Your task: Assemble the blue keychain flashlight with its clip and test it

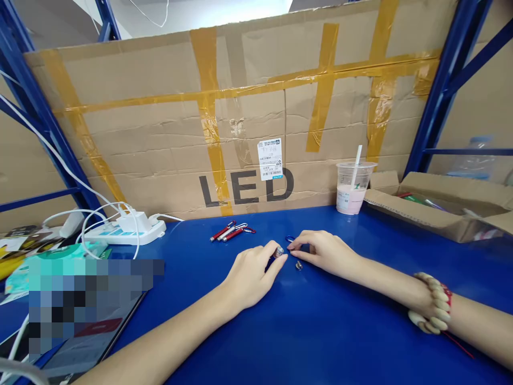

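My left hand (253,274) is closed, with thumb and forefinger around a small silvery cylindrical piece (279,251). Just to its right, my right hand (323,249) rests low over the blue table, its fingertips drawn together in a pinch. Whatever those fingertips hold, if anything, is too small to make out. A blue carabiner clip (289,238) shows right behind them, partly hidden. Below the right fingers lies a small metal cap (298,265). Farther back to the left, several small red and silver keychain flashlights (232,231) with clips lie together.
A lidded cup with a straw (351,188) stands at the back right, beside an open cardboard box (425,214). At left are a white power strip (148,233) with cables and a dark tablet-like device (96,337). A tall cardboard sheet (160,144) closes off the back.
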Action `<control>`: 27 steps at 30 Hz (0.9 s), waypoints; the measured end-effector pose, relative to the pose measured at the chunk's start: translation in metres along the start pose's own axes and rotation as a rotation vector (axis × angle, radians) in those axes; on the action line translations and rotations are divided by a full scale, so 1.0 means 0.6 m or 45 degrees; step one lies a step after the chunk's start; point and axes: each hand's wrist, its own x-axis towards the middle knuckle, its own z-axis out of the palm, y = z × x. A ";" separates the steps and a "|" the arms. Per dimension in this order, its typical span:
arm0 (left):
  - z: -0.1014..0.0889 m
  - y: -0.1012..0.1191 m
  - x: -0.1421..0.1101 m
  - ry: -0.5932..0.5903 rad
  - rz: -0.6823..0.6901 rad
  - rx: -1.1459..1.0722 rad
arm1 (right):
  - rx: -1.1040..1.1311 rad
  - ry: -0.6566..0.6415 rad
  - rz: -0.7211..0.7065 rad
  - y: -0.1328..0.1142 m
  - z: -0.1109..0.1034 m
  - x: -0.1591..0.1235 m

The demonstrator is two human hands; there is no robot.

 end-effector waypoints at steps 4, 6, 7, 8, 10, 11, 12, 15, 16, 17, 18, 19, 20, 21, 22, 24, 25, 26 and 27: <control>-0.001 -0.001 0.000 -0.040 -0.010 -0.007 | -0.007 0.011 0.007 0.000 0.001 -0.001; -0.001 0.000 0.001 -0.079 -0.012 -0.016 | -0.002 0.020 0.003 0.002 0.001 -0.001; -0.002 0.000 0.001 -0.097 -0.008 -0.012 | -0.001 0.019 0.000 0.003 0.002 -0.001; -0.002 0.000 0.001 -0.111 -0.001 0.000 | 0.001 0.016 0.000 0.004 0.002 0.000; -0.001 0.001 0.001 -0.118 0.010 0.038 | 0.003 0.002 0.005 0.006 0.002 0.000; -0.001 0.001 0.001 -0.114 0.011 0.056 | 0.002 -0.001 0.008 0.006 0.002 0.000; -0.001 0.001 0.001 -0.108 0.007 0.069 | -0.002 0.002 0.010 0.006 0.003 0.001; 0.000 0.001 0.002 -0.095 -0.018 0.083 | -0.028 0.020 0.016 0.005 0.004 0.000; 0.000 0.001 0.001 -0.096 -0.025 0.079 | -0.039 0.025 0.015 0.005 0.004 0.000; 0.000 0.001 0.001 -0.099 -0.029 0.072 | -0.051 0.030 0.011 0.005 0.003 0.000; 0.000 0.001 0.001 -0.101 -0.031 0.064 | -0.061 0.033 0.002 0.005 0.003 -0.001; 0.000 0.002 0.001 -0.102 -0.030 0.060 | -0.070 0.034 -0.009 0.004 0.002 -0.001; -0.001 0.002 0.001 -0.098 -0.028 0.059 | -0.078 0.033 -0.017 0.004 0.002 -0.001; -0.001 0.002 0.001 -0.092 -0.024 0.064 | -0.084 0.029 -0.022 0.004 0.001 -0.001; -0.001 0.002 0.001 -0.085 -0.017 0.072 | -0.087 0.025 -0.026 0.004 0.001 -0.001; -0.001 0.002 0.001 -0.074 -0.004 0.088 | -0.093 0.022 -0.023 0.004 0.001 -0.001; 0.000 0.002 0.001 -0.071 0.000 0.093 | -0.098 0.023 -0.021 0.004 0.002 -0.001; 0.000 0.002 0.001 -0.071 0.001 0.097 | -0.103 0.023 -0.021 0.004 0.002 -0.001; 0.000 0.002 0.001 -0.073 0.001 0.101 | -0.109 0.025 -0.022 0.005 0.003 -0.001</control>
